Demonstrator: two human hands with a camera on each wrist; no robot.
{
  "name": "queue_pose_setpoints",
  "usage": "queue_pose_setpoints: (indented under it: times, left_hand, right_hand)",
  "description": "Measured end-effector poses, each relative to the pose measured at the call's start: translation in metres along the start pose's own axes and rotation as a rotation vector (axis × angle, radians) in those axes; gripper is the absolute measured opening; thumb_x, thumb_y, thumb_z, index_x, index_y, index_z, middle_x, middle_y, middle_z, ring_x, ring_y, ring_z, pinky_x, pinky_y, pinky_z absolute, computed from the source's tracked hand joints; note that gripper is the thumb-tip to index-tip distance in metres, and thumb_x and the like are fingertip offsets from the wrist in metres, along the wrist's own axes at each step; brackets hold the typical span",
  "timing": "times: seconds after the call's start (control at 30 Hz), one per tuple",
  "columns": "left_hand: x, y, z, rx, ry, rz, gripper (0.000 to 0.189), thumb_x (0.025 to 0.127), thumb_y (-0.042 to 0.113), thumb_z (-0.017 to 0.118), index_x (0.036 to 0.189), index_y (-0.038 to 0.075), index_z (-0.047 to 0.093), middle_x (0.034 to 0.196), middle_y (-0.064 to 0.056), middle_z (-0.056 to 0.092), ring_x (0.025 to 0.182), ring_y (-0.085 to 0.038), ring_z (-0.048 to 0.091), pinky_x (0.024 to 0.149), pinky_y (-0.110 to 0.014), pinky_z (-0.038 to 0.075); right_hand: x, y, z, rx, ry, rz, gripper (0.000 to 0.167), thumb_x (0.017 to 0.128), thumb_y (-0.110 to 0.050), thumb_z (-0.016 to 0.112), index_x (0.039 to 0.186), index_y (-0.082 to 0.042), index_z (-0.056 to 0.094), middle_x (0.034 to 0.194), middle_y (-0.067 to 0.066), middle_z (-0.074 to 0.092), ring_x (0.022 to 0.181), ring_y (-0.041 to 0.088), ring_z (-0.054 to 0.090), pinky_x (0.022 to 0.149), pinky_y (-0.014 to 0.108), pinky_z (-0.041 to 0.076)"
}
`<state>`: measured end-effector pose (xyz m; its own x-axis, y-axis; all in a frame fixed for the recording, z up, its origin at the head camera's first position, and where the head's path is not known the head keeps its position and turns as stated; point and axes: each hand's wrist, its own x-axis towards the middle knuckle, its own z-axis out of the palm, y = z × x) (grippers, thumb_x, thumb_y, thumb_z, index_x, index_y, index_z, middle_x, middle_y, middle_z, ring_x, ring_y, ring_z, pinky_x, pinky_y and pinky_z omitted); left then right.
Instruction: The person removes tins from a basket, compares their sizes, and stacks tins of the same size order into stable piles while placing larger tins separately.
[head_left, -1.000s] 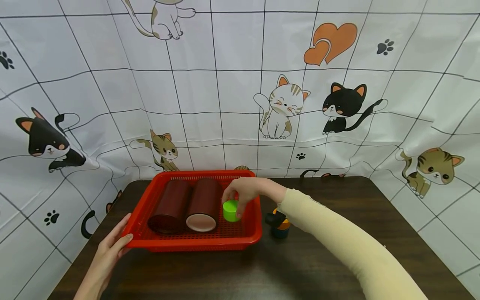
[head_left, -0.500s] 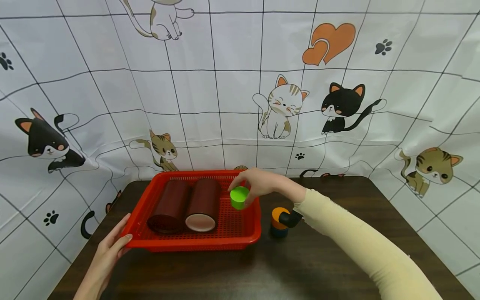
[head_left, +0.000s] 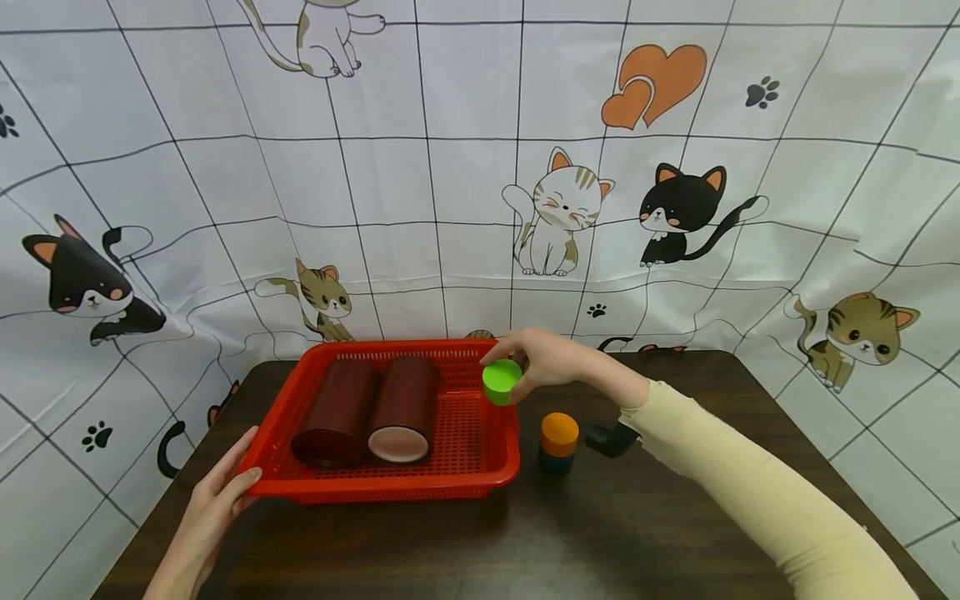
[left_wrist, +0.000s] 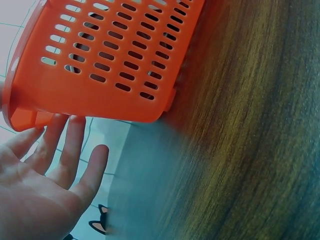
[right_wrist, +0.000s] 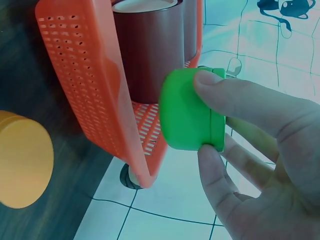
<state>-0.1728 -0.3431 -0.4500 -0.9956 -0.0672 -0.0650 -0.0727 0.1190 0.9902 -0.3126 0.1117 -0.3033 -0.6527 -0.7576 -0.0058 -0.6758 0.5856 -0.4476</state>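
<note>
My right hand pinches a small bright-green round container between thumb and fingers. In the right wrist view, a seam runs round the green container near the fingertips. It is held over the right rim of a red plastic basket. My left hand grips that basket's front left corner, thumb on the rim; in the left wrist view the fingers reach under the rim's edge. Two dark brown cylinders, a left one and a right one with a pale end, lie side by side in the basket.
Right of the basket, an orange round piece stands on a dark blue one on the dark wooden table. A white sheet printed with cats and grid lines hangs behind and at both sides.
My right hand has lifted the green container from inside the basket and carried it up and right to the right rim. My left hand stays on the basket's corner.
</note>
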Motion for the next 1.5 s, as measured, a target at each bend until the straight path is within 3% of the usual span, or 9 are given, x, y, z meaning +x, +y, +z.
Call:
queue_pose_setpoints:
  times: [0.27, 0.57, 0.93, 1.13, 1.5]
  left_hand:
    - [0.001, 0.001, 0.001, -0.022, -0.004, 0.03, 0.066, 0.104, 0.024, 0.051, 0.16, 0.02, 0.016, 0.122, 0.031, 0.046, 0.101, 0.012, 0.06, 0.081, -0.013, 0.053]
    - [0.0, -0.001, 0.0, -0.018, -0.005, 0.033, 0.067, 0.104, 0.024, 0.051, 0.16, 0.019, 0.015, 0.12, 0.033, 0.047, 0.101, 0.012, 0.06, 0.08, -0.013, 0.053]
    - [0.0, 0.0, 0.0, 0.009, 0.006, -0.002, 0.068, 0.104, 0.028, 0.051, 0.16, 0.02, 0.014, 0.12, 0.031, 0.045, 0.101, 0.012, 0.058, 0.08, -0.013, 0.052]
    - [0.0, 0.0, -0.001, 0.015, 0.006, -0.015, 0.068, 0.104, 0.03, 0.051, 0.16, 0.021, 0.014, 0.122, 0.029, 0.043, 0.101, 0.013, 0.058, 0.081, -0.013, 0.052]
    - [0.0, -0.001, -0.002, 0.01, 0.002, -0.016, 0.067, 0.104, 0.029, 0.051, 0.16, 0.021, 0.015, 0.121, 0.031, 0.044, 0.101, 0.012, 0.058, 0.081, -0.013, 0.052]
  right_hand:
    - [-0.02, 0.004, -0.002, 0.022, 0.108, 0.011, 0.055, 0.077, -0.019, 0.085, 0.128, -0.018, 0.066, 0.114, 0.002, 0.064, 0.087, 0.016, 0.057, 0.075, 0.027, 0.05]
    - [-0.045, 0.01, 0.001, 0.037, 0.179, 0.046, 0.057, 0.078, -0.024, 0.084, 0.131, -0.016, 0.065, 0.107, 0.002, 0.063, 0.087, 0.019, 0.057, 0.075, 0.028, 0.05]
    - [-0.068, 0.02, 0.013, 0.012, 0.216, 0.101, 0.054, 0.079, -0.026, 0.082, 0.129, -0.021, 0.064, 0.114, -0.003, 0.064, 0.089, 0.017, 0.052, 0.072, 0.025, 0.047]
    - [-0.075, 0.025, 0.018, 0.033, 0.225, 0.122, 0.053, 0.079, -0.025, 0.083, 0.129, -0.022, 0.064, 0.106, -0.003, 0.062, 0.088, 0.017, 0.051, 0.068, 0.024, 0.047]
    - [-0.081, 0.032, 0.026, 0.046, 0.227, 0.135, 0.054, 0.079, -0.025, 0.083, 0.129, -0.023, 0.063, 0.113, 0.0, 0.062, 0.086, 0.017, 0.052, 0.068, 0.024, 0.047]
